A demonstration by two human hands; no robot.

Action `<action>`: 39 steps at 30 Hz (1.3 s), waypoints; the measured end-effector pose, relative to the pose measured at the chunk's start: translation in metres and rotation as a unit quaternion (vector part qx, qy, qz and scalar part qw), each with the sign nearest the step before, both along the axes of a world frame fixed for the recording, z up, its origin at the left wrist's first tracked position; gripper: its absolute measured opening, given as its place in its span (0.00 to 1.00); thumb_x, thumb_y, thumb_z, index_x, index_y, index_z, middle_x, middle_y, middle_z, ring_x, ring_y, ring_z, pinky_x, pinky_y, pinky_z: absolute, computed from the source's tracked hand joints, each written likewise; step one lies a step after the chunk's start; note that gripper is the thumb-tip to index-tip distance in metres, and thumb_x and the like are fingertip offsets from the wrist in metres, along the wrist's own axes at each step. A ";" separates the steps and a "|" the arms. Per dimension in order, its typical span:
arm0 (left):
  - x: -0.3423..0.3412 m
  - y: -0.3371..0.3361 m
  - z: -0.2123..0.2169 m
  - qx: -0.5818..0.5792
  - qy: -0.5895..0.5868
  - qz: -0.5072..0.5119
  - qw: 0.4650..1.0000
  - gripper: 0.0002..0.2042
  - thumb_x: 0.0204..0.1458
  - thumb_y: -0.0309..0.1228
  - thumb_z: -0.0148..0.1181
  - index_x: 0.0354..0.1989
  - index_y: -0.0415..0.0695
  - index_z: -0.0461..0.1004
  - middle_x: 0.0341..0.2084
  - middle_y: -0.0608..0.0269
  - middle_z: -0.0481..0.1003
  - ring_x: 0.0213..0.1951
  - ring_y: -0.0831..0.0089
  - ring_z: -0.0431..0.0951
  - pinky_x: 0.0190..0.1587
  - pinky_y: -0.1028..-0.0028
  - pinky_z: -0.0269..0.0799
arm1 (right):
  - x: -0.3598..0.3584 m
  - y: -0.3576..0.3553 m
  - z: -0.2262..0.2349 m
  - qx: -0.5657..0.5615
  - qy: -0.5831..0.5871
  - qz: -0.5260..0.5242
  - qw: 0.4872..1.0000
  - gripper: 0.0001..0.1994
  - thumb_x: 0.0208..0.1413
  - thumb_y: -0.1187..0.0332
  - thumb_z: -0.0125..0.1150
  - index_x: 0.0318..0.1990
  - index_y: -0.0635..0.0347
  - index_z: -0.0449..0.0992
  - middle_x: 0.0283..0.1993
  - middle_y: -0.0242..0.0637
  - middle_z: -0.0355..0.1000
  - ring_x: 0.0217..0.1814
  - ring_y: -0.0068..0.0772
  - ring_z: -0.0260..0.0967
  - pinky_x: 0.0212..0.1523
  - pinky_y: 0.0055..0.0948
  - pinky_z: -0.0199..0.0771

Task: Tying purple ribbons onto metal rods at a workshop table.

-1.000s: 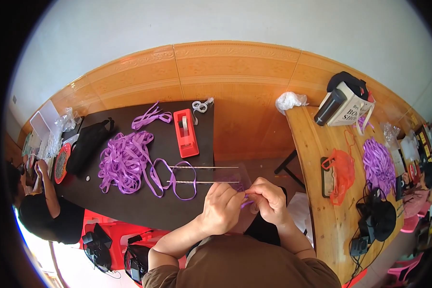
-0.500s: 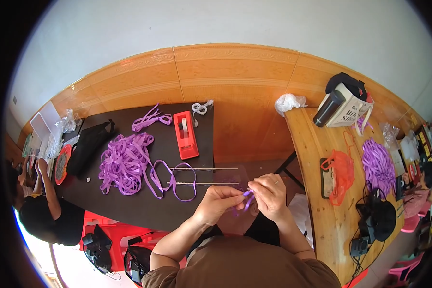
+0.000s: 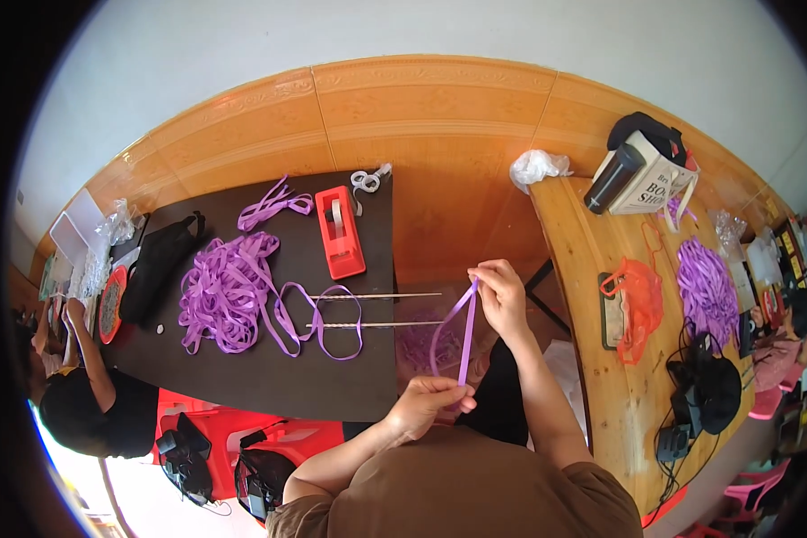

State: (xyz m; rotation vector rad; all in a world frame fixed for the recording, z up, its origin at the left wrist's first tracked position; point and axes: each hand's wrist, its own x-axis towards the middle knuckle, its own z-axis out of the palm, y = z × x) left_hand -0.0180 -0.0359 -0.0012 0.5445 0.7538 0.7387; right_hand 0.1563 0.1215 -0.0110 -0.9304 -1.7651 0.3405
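Observation:
A narrow purple ribbon (image 3: 467, 345) is stretched between my hands, over the gap between the two tables. My left hand (image 3: 429, 402) pinches it low, close to my body. Higher up, my right hand (image 3: 500, 296) grips it between thumb and fingers, and a loop of ribbon hangs from there on the left side. Two thin metal rods (image 3: 377, 325) jut out past the dark table's right edge. Loose ribbon loops (image 3: 339, 351) cross them and run back to a tangled purple ribbon pile (image 3: 229, 291).
On the dark table (image 3: 242, 377) stand a red tape dispenser (image 3: 341, 235), a white tape roll (image 3: 366, 182) and a black bag (image 3: 161, 269). The wooden table (image 3: 592, 430) at right bears an orange plastic bag (image 3: 637, 305), a phone (image 3: 612, 314), more ribbon (image 3: 704, 282) and a black flask (image 3: 615, 179). A person (image 3: 99, 394) sits at left.
My hands were together, pinching the ribbon. Now they are apart: the right has moved up and away, the left down toward my body, drawing the ribbon straight between them.

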 end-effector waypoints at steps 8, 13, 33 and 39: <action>-0.001 -0.027 -0.085 -0.024 0.016 -0.043 0.999 0.10 0.54 0.29 0.57 0.42 0.37 0.75 0.32 0.60 0.78 0.35 0.78 0.77 0.41 0.81 0.71 | 0.022 0.028 -0.026 -0.157 0.166 0.016 0.973 0.06 0.53 0.80 0.54 0.36 0.68 0.78 0.30 0.34 0.71 0.34 0.21 0.68 0.35 0.18 0.67; -0.010 -0.018 -0.091 -0.007 -0.008 -0.019 1.000 0.11 0.56 0.27 0.52 0.44 0.35 0.73 0.34 0.57 0.78 0.36 0.74 0.78 0.40 0.77 0.74 | 0.034 0.034 -0.035 -0.198 0.236 0.009 0.951 0.06 0.53 0.79 0.55 0.35 0.67 0.78 0.30 0.34 0.72 0.32 0.20 0.67 0.34 0.18 0.66; -0.016 -0.013 -0.094 -0.071 -0.135 0.011 0.988 0.09 0.50 0.21 0.58 0.40 0.39 0.75 0.33 0.59 0.77 0.34 0.75 0.75 0.37 0.77 0.70 | 0.044 0.030 -0.022 -0.092 0.124 -0.115 0.981 0.03 0.46 0.82 0.56 0.28 0.67 0.76 0.26 0.37 0.72 0.26 0.25 0.70 0.28 0.21 0.68; -0.013 -0.007 -0.088 -0.057 -0.263 0.012 0.963 0.08 0.49 0.16 0.55 0.35 0.42 0.74 0.36 0.54 0.75 0.38 0.62 0.77 0.40 0.71 0.72 | 0.051 0.019 -0.037 -0.008 -0.083 -0.228 0.970 0.02 0.42 0.78 0.57 0.26 0.62 0.74 0.26 0.41 0.70 0.31 0.45 0.69 0.32 0.37 0.69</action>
